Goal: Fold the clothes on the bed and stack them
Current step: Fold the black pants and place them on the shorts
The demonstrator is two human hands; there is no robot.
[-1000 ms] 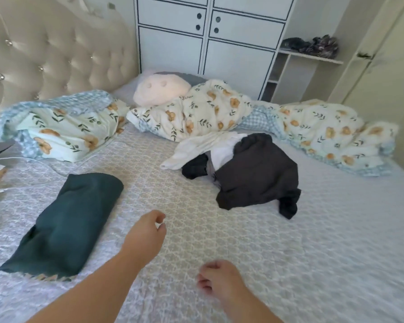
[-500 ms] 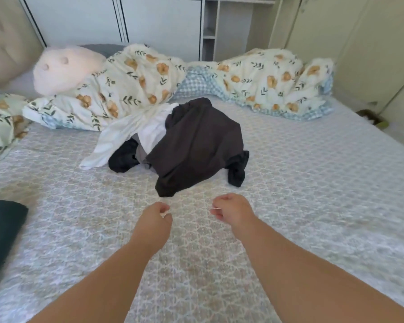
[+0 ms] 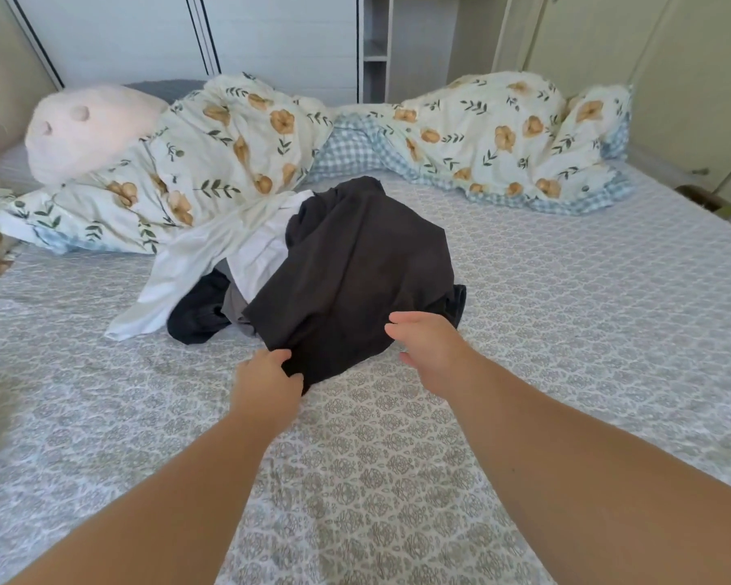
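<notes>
On bed [image 3: 566,331]: 1 dark garment [image 3: 355,263], 2 hands, L [image 3: 266,384] gripping.

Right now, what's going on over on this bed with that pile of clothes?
A person is starting on the unfolded pile. The left hand pinches the near edge of the dark brown fabric garment lying on top, while the right hand reaches in with fingers open just beside it, not yet gripping. A white cloth garment and a crumpled black garment lie partly under it on the patterned grey bedspread.
</notes>
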